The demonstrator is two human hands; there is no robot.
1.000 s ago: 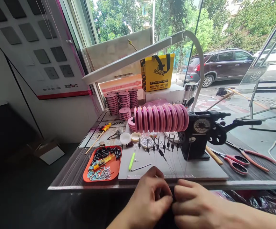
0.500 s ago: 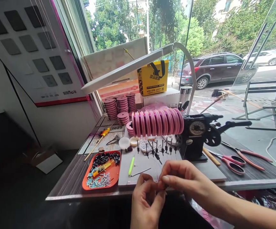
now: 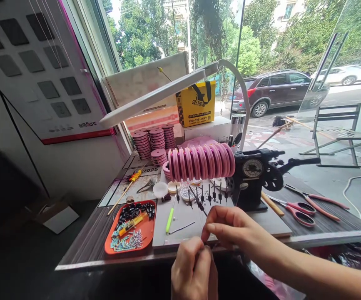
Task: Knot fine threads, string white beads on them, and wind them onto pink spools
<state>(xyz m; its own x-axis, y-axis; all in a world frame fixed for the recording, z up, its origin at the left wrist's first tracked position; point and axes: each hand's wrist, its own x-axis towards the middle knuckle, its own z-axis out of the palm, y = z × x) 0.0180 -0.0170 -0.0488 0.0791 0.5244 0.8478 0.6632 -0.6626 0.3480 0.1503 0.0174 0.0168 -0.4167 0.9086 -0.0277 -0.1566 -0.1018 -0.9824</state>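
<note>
Line [image 3: 206, 247]: a fine strand, barely visible, sat between the fingertips of both hands, just over the near edge of the table.
Left hand [image 3: 194, 271]: nearest and lowest, its fingers were curled in, with the tips pinched on the line.
Right hand [image 3: 230, 227]: just above the left and touching it, thumb and forefinger were closed narrowly on the same line.
Doing it well: a firm pinch from both hands, close together, with only small finger moves, looked the safest way with something so thin; slack would have been hard to see.
Table edge [image 3: 120, 259]: it ran right under the hands, so anything let slip could have dropped off the near side.
Mat [image 3: 261, 221]: it was white, with a bare patch just ahead of the right hand, the best open room.
Left side: an orange tray [image 3: 107, 250] of small parts and a green tool [image 3: 169, 220] lay near.
Ahead: a row of black pegs [image 3: 210, 196] stood close, with pink spools [image 3: 202, 161] on a black winder [image 3: 252, 179] behind, so forward room was tight.
Right side: red scissors [image 3: 299, 212] lay well apart.
Overhead: the lamp [image 3: 155, 98] hung well clear.
</note>
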